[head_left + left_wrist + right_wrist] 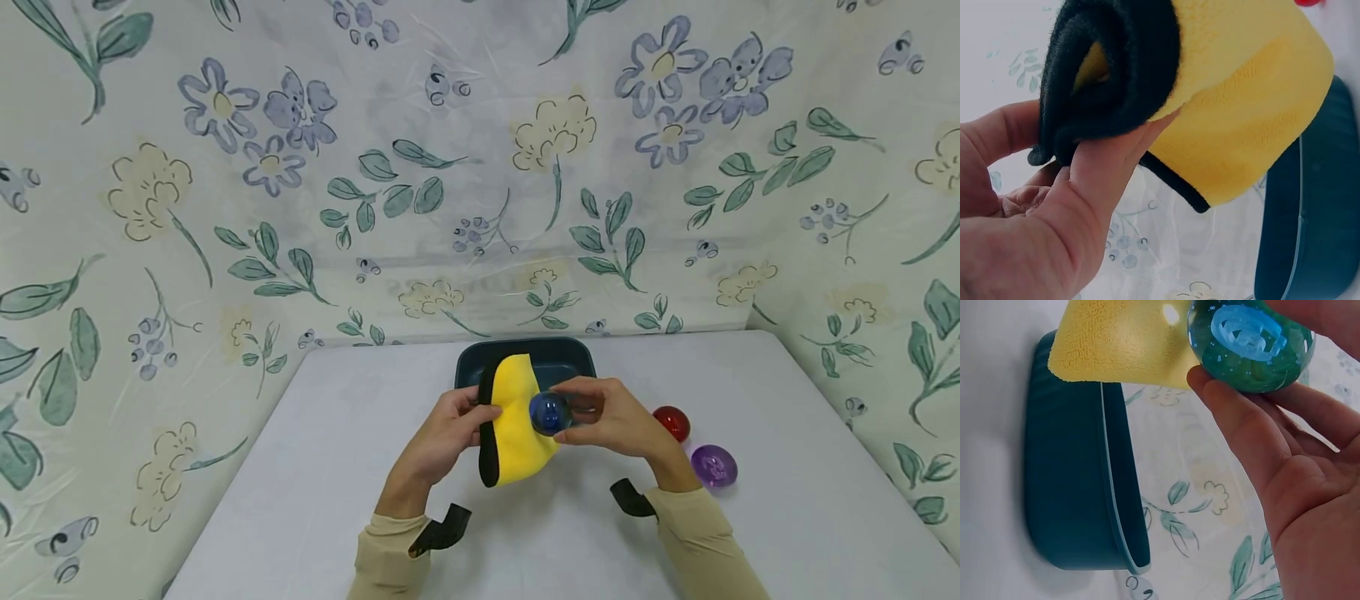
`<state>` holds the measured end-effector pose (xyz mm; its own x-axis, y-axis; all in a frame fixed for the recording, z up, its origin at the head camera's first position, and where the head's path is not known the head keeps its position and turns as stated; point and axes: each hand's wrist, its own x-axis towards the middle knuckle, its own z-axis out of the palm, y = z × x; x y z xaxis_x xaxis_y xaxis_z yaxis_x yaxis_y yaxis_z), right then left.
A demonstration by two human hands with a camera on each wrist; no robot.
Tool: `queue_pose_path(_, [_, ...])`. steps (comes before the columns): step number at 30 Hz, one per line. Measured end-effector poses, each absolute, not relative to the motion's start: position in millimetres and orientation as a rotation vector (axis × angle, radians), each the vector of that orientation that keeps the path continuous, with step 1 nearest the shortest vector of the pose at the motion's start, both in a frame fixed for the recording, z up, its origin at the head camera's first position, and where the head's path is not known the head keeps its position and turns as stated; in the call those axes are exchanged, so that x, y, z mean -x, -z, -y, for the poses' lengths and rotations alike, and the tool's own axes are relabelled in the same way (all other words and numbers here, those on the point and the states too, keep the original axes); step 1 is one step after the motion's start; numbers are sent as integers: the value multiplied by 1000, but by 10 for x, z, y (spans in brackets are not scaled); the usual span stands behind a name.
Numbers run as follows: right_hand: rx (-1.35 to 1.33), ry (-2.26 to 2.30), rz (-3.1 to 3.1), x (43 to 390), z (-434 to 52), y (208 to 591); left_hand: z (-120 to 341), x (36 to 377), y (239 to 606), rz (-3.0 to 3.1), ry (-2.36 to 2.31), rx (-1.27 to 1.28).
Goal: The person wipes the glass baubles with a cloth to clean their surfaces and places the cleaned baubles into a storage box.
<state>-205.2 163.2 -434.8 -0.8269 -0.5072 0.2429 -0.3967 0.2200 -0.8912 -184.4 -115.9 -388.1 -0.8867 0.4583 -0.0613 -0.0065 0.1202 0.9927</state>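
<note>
In the head view my left hand (447,433) grips a folded yellow cloth (513,425) by its black-bordered edge. The left wrist view shows the thumb and fingers pinching the rolled black border (1154,62). My right hand (611,417) holds a clear blue glass ball (551,413) between thumb and fingers, up against the cloth's right side. Seen from the right wrist, the ball (1250,344) looks blue-green with small bubbles and a pale swirl inside. Both hands are raised in front of a dark teal tub (566,358), whose front the cloth partly hides.
To the right of my right hand, a red ball (672,424) and a purple ball (714,466) lie on the white table (300,467). A floral sheet (480,208) hangs behind the table and along its sides. The tub stands near the table's back edge.
</note>
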Motion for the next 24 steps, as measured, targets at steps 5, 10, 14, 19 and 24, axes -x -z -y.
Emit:
queue_pose_path(5, [868,1686,-2350,2039,-1646,4343,1165,1845,3886,-2045,-1822,-436])
queue_pose_path(10, [870,1700,-2339,2042,-1649,4340,1169,1844,3883,-2043,-1823,-429])
queue_pose_path(14, [895,1710,-2321,2043,-1640,4338,1178,1840,3874,-2045,-1824,-416])
queue_pose_path(19, [897,1707,-2329,2037,-1631,4336,1183,1838,3866,-2045,-1827,-415])
queue_pose_path(24, [881,1722,-2314,2024,-1618,4330,1181,1844,3866,-2043,-1828,-419])
